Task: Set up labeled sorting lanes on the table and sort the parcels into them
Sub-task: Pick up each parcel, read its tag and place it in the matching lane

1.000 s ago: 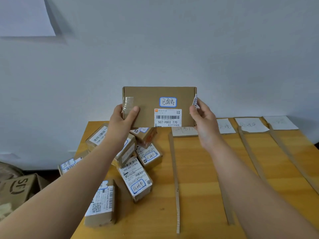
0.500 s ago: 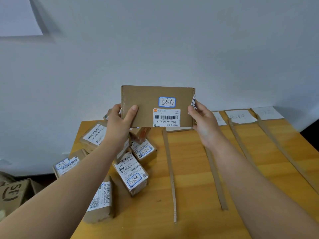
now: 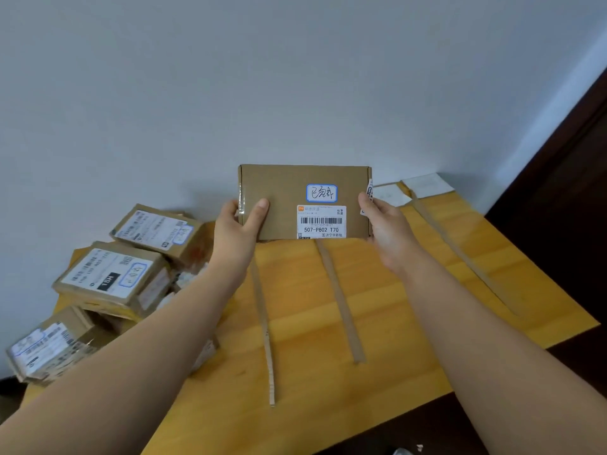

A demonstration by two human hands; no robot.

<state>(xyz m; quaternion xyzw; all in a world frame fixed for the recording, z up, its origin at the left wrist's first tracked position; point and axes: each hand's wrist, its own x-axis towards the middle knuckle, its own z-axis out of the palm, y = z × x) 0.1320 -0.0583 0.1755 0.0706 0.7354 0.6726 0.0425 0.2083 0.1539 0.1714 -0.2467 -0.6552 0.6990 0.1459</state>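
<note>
I hold a flat brown parcel (image 3: 282, 198) upright above the far part of the wooden table (image 3: 410, 290). It carries a blue-framed handwritten sticker and a barcode label reading 507-P802 T70. My left hand (image 3: 239, 228) grips its left edge, my right hand (image 3: 384, 224) its right edge. Cardboard strips (image 3: 341, 300) lie lengthwise on the table and mark lanes. White paper labels (image 3: 423, 185) lie at the far ends of the right lanes. A pile of other labeled parcels (image 3: 111, 277) sits on the table's left side.
A pale wall rises right behind the table. A dark door or cabinet (image 3: 565, 198) stands at the right. The table's right and near edges drop to a dark floor. More parcels (image 3: 46, 349) crowd the near left corner.
The view has swung right and tilted, so the pile now sits farther left. The parcel stays held in both hands, now over the lane strips and lower against the table.
</note>
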